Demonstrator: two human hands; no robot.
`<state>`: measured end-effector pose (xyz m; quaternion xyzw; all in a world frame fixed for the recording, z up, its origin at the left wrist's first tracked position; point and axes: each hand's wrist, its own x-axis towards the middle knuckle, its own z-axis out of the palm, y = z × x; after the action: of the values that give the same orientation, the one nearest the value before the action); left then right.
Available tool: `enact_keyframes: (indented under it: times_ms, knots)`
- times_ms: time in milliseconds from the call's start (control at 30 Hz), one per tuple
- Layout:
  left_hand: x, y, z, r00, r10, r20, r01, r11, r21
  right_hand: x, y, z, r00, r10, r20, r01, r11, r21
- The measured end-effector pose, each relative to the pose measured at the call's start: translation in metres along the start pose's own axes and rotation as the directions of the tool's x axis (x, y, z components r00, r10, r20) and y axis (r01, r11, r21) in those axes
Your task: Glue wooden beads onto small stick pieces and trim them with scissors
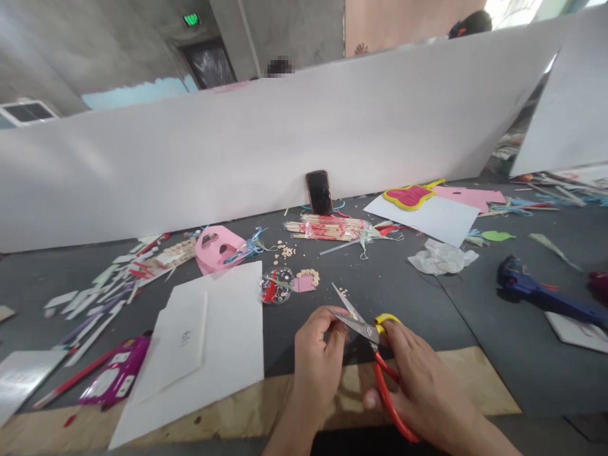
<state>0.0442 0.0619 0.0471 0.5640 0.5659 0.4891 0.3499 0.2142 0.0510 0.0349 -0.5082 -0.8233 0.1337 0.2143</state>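
Observation:
My right hand (422,373) grips a pair of scissors (363,329) with red and yellow handles. Their blades are spread apart and point up and to the left. One blade reaches the fingertips of my left hand (319,351), which are closed in a pinch. Whatever that hand holds is too small or hidden to make out. Just beyond the hands lie a pink piece (304,282) with small pale bits around it and a round clear dish (277,285) of black, white and red bits.
White sheets (232,323) and a purple packet (118,370) lie to the left, beside pale strips. A phone (320,192) leans on the white partition (228,152), behind bundled sticks (327,228). Crumpled tissue (441,257) and a dark blue glue gun (536,291) are on the right.

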Motion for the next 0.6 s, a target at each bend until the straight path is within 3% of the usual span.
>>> enact_keyframes:
  times_ms: [233,433,600]
  knots:
    - [-0.0013,0.0027,-0.0067,0.991,-0.107,0.076,0.11,0.993,-0.036,0.0029,0.0004,-0.0009,0.997,0.008,0.074,-0.009,1.0,0.007]
    - [-0.0043,0.0032,-0.0082,0.993,-0.101,0.06,0.103,0.994,-0.028,0.0063,-0.0009,-0.0009,0.997,-0.07,-0.019,0.069,0.996,-0.062]
    - [-0.0044,0.0033,-0.0098,0.996,-0.074,0.05,0.073,0.997,0.016,0.007,-0.0029,-0.0015,0.998,-0.06,0.01,0.061,0.992,-0.106]
